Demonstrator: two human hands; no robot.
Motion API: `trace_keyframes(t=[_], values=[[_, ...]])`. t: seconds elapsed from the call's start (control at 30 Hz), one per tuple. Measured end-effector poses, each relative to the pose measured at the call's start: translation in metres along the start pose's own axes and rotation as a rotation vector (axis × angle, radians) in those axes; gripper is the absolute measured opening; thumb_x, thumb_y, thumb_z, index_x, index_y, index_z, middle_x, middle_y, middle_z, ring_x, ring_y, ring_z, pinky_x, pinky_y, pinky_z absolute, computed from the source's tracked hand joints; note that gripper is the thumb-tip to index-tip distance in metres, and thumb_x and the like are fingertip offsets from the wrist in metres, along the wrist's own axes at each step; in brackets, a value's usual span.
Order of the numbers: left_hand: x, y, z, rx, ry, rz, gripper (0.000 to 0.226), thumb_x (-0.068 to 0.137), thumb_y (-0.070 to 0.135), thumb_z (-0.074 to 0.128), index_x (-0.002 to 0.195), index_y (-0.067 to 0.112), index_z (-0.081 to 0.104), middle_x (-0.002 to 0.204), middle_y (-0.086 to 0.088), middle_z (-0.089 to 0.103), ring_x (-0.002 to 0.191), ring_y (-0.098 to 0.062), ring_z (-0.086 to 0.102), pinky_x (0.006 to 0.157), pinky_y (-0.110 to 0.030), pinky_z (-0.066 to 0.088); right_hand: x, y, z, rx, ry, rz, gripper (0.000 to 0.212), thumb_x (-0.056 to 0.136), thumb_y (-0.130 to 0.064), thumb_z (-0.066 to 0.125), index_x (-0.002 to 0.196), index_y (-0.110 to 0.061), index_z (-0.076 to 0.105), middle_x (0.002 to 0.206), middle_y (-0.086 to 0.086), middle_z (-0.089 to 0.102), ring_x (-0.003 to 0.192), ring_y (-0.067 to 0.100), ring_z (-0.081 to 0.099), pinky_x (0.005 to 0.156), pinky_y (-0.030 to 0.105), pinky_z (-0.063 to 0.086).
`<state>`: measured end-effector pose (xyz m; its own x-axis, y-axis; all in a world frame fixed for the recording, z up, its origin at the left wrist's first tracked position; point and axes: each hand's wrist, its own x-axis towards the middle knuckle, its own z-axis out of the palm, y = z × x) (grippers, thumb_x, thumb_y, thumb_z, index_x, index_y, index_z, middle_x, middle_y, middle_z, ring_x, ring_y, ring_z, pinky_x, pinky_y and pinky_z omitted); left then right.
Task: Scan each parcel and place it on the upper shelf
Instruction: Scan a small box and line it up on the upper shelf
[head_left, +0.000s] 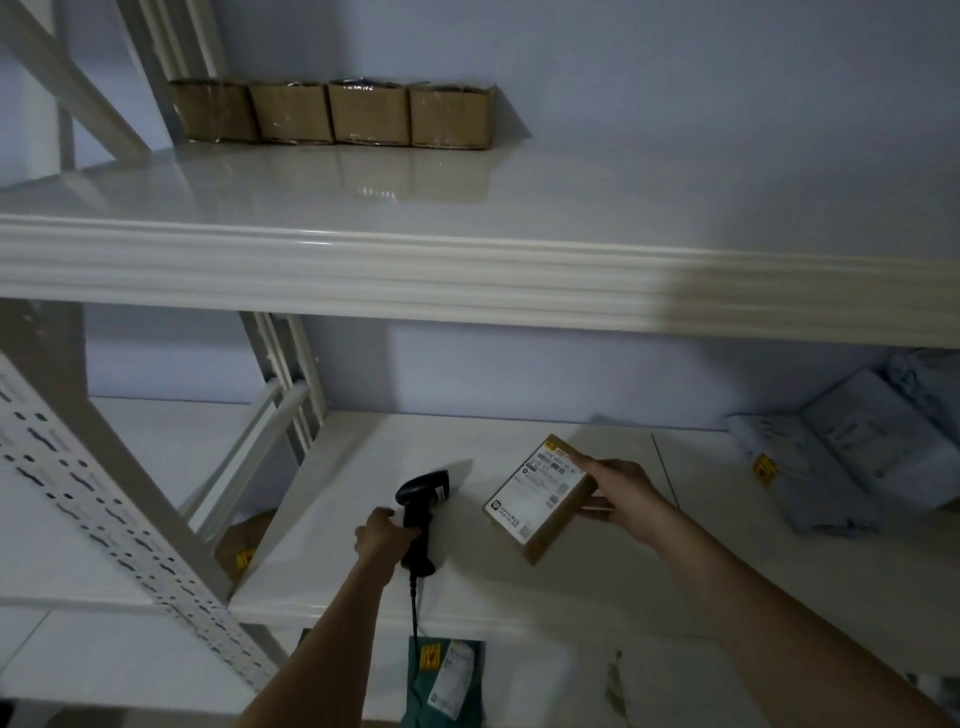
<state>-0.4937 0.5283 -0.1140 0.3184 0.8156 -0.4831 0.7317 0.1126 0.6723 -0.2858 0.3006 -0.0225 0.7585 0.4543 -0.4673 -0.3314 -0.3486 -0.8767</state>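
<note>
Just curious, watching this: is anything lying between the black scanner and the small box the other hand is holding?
Nothing: in the head view, only bare white shelf shows between the scanner in the left hand and the box in the right hand.

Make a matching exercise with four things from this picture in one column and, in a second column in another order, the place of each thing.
Things:
1. black scanner
2. labelled cardboard parcel
3. row of brown boxes
4. grey mailer bags

Places:
A. at the back of the upper shelf
B. held by the right hand
C. on the lower shelf, far right
D. gripped by the left hand

Pairs: 1-D, 2-B, 3-A, 4-C
</note>
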Motion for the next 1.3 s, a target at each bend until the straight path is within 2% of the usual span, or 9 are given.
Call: trace_keyframes(t=[0.13, 0.23, 0.3, 0.43, 0.63, 0.8, 0.9, 1.1, 1.3], values=[[-0.038, 0.057, -0.005, -0.039, 0.217, 0.218, 0.027, 0.090, 0.023, 0.061, 0.116, 0.017, 0.060, 0.128, -0.021, 0.049, 0.116, -0.035, 0.047, 0.094, -0.036, 0.045, -0.011, -0.022, 0.003, -0.042, 0.008, -0.026, 0.040, 0.087, -0.041, 0.073, 0.104, -0.005, 0.071, 0.097, 0.012, 0.077, 0.089, 0.029, 0.074, 0.068, 0.034, 0.060], [-0.083, 0.106, -0.008, -0.211, -0.210, 0.378, 0.021, 0.094, 0.032, 0.059, 0.114, 0.030, 0.058, 0.110, -0.013, 0.065, 0.087, -0.027, 0.064, 0.067, -0.031, 0.054, -0.021, -0.039, 0.004, -0.032, -0.019, -0.058, 0.040, 0.089, -0.042, 0.070, 0.105, -0.004, 0.071, 0.098, 0.014, 0.076, 0.092, 0.031, 0.073, 0.075, 0.038, 0.060], [-0.113, 0.125, -0.012, -0.143, -0.562, 0.386, 0.041, 0.092, 0.048, 0.057, 0.129, 0.047, 0.040, 0.116, -0.008, 0.065, 0.095, -0.028, 0.068, 0.069, -0.034, 0.058, -0.028, -0.051, 0.002, -0.015, -0.043, -0.073, 0.039, 0.091, -0.041, 0.068, 0.107, -0.005, 0.072, 0.099, 0.015, 0.076, 0.093, 0.032, 0.073, 0.080, 0.041, 0.061], [-0.150, 0.142, -0.019, -0.053, -0.770, 0.465, 0.066, 0.088, 0.038, 0.069, 0.135, 0.056, 0.027, 0.119, -0.004, 0.067, 0.102, -0.026, 0.069, 0.072, -0.040, 0.061, -0.045, -0.068, -0.006, -0.050, -0.046, -0.087, 0.045, 0.096, -0.042, 0.061, 0.112, -0.001, 0.069, 0.102, 0.016, 0.075, 0.092, 0.033, 0.073, 0.079, 0.042, 0.062], [-0.190, 0.152, -0.024, -0.143, -0.637, 0.334, 0.053, 0.093, 0.023, 0.063, 0.136, 0.038, 0.035, 0.127, -0.011, 0.049, 0.109, -0.035, 0.058, 0.083, -0.055, 0.057, -0.095, -0.083, -0.028, -0.755, -0.042, -0.370, 0.065, 0.097, -0.059, 0.048, 0.148, -0.020, 0.038, 0.146, 0.009, 0.050, 0.123, 0.028, 0.057, 0.094, 0.035, 0.051], [-0.234, 0.166, -0.028, -0.093, -0.533, 0.379, 0.029, 0.096, 0.024, 0.055, 0.124, 0.017, 0.056, 0.105, -0.006, 0.061, 0.087, -0.025, 0.068, 0.077, -0.043, 0.061, -0.166, -0.092, -0.041, -1.053, -0.282, -0.604, 0.081, 0.071, -0.067, 0.074, 0.141, -0.041, 0.041, 0.137, -0.007, 0.049, 0.113, 0.014, 0.053, 0.091, 0.030, 0.048], [-0.268, 0.175, -0.039, -0.136, -0.517, 0.363, 0.031, 0.098, 0.033, 0.052, 0.122, 0.015, 0.057, 0.100, -0.006, 0.065, 0.084, -0.023, 0.070, 0.080, -0.043, 0.061, -0.200, -0.093, -0.047, -1.214, -0.164, -0.786, 0.090, 0.069, -0.044, 0.086, 0.144, -0.033, 0.037, 0.134, -0.004, 0.044, 0.113, 0.021, 0.055, 0.092, 0.035, 0.050], [-0.339, 0.187, -0.089, 0.167, -0.330, 0.589, 0.054, 0.086, 0.063, 0.055, 0.127, 0.029, 0.054, 0.119, -0.002, 0.057, 0.094, -0.025, 0.070, 0.068, -0.033, 0.063, -0.255, -0.119, -0.065, -1.183, -0.031, -0.944, 0.059, 0.077, -0.037, 0.074, 0.127, -0.030, 0.045, 0.117, -0.003, 0.059, 0.097, 0.020, 0.060, 0.079, 0.040, 0.056], [-0.398, 0.217, -0.134, 0.292, -0.200, 0.877, 0.051, 0.080, 0.035, 0.078, 0.124, 0.032, 0.053, 0.106, -0.004, 0.064, 0.077, -0.020, 0.074, 0.074, -0.035, 0.063, -0.304, -0.172, -0.084, -0.956, -0.097, -1.039, 0.050, 0.073, -0.041, 0.080, 0.115, -0.029, 0.054, 0.103, -0.007, 0.064, 0.088, 0.012, 0.060, 0.070, 0.035, 0.055]])
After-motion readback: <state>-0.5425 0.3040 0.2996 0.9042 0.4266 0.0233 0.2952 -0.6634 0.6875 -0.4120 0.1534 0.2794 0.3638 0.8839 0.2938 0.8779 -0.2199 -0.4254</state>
